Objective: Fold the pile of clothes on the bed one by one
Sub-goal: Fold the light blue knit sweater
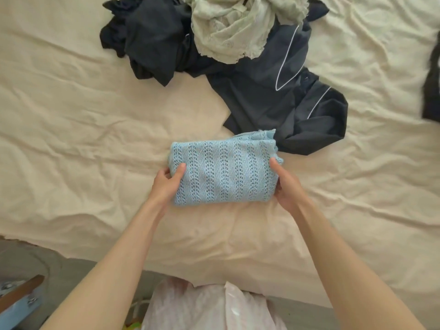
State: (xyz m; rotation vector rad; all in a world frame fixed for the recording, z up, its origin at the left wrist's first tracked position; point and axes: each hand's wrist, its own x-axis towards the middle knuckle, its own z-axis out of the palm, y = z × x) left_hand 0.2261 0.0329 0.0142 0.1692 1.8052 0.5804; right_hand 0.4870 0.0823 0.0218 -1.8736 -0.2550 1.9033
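A light blue knitted garment [225, 169], folded into a compact rectangle, lies on the cream bed sheet [71, 139] in the middle of the view. My left hand [166, 181] grips its left edge, thumb on top and fingers tucked under. My right hand [285, 184] grips its right edge the same way. Behind it lies the unfolded pile: a dark navy garment with white piping [281, 98], a second dark garment [150, 41] at the back left, and a pale green lacy garment [233, 27] on top.
A dark item [432, 84] shows at the right edge of the bed. The bed's near edge runs along the bottom, with grey floor [71, 270] and a blue object [19, 303] at the lower left. Wrinkled open sheet lies left and right of the folded garment.
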